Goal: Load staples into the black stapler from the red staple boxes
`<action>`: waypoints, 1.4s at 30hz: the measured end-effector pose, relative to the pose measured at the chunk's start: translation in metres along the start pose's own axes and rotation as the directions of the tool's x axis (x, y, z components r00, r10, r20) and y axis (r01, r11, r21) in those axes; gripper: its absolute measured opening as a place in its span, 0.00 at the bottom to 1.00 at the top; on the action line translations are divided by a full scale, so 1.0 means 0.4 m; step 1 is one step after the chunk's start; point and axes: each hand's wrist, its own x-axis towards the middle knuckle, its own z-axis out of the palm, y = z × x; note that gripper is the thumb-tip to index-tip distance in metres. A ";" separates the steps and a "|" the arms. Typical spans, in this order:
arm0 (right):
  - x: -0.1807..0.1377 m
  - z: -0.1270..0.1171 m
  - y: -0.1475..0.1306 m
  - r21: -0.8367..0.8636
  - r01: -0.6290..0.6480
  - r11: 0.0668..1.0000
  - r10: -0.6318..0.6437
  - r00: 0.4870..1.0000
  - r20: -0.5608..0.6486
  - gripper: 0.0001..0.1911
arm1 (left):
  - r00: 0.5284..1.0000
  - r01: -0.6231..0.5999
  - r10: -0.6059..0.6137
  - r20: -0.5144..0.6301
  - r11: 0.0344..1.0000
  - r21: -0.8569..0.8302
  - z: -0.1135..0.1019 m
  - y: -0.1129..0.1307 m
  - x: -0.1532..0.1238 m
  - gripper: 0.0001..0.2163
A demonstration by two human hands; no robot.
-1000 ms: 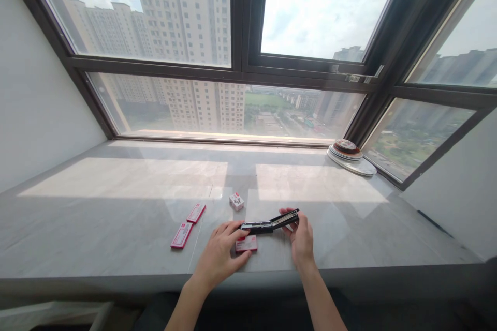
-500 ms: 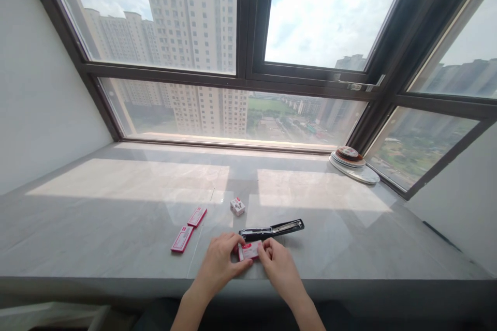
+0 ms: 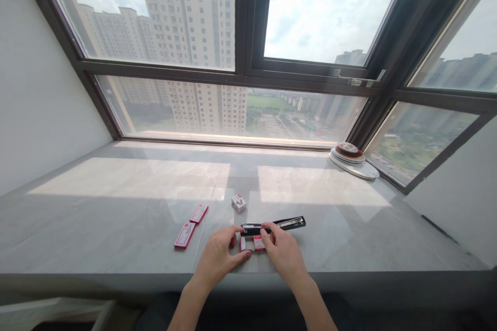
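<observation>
My left hand [image 3: 222,248] curls round the left end of a small red-and-white box [image 3: 259,242], its thumb along the near edge and its index finger by the stapler. My right hand [image 3: 282,249] grips the right end of this box, partly hiding it, with fingers reaching over the stapler. A pale gap shows between the box's left end and its printed part, so it looks slid open. Just behind lies a black stapler [image 3: 292,223], its top swung open and its metal rail showing; my right fingers cover its middle.
A small white-and-red carton [image 3: 238,202] stands behind the stapler. Two flat pink-and-white boxes, one nearer [image 3: 184,235] and one farther [image 3: 199,213], lie to the left. Stacked round plates [image 3: 357,168] sit at the far right corner by the window. The sill's front edge [image 3: 135,273] runs below my wrists.
The small box has gone from closed to drawn open, its printed part shifting right. My right hand has moved slightly right and up, its fingers now over the stapler.
</observation>
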 end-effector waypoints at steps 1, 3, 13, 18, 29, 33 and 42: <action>0.007 0.015 -0.009 0.025 0.011 1.000 -0.011 1.000 0.023 0.15 | 1.000 0.007 -0.007 -0.001 1.000 0.005 0.002 0.000 0.001 0.20; 0.018 0.048 -0.019 0.107 0.005 0.994 -0.010 0.999 0.048 0.14 | 1.000 0.020 -0.020 0.001 1.000 0.014 0.004 0.002 0.002 0.19; 0.049 0.083 -0.078 0.286 0.049 0.957 -0.068 0.996 0.054 0.09 | 1.000 -0.012 0.012 0.028 1.000 -0.018 -0.013 0.007 -0.003 0.13; 0.029 0.049 -0.099 0.130 0.193 0.973 -0.215 0.959 0.185 0.05 | 1.000 -0.017 0.017 0.022 1.000 -0.002 -0.008 0.003 -0.004 0.09; -0.027 -0.038 0.057 -0.019 -0.025 1.000 0.027 0.995 0.095 0.14 | 0.996 0.093 -0.093 0.001 0.993 -0.069 -0.030 -0.002 -0.036 0.13; -0.033 -0.007 0.076 -0.037 -0.033 0.999 0.037 0.993 0.109 0.16 | 0.995 0.096 -0.097 -0.011 0.994 -0.055 0.010 0.040 -0.037 0.11; 0.051 -0.088 0.202 0.266 -0.223 0.938 0.242 0.970 -0.038 0.34 | 0.993 0.027 -0.010 -0.115 0.988 0.151 0.083 0.095 -0.016 0.21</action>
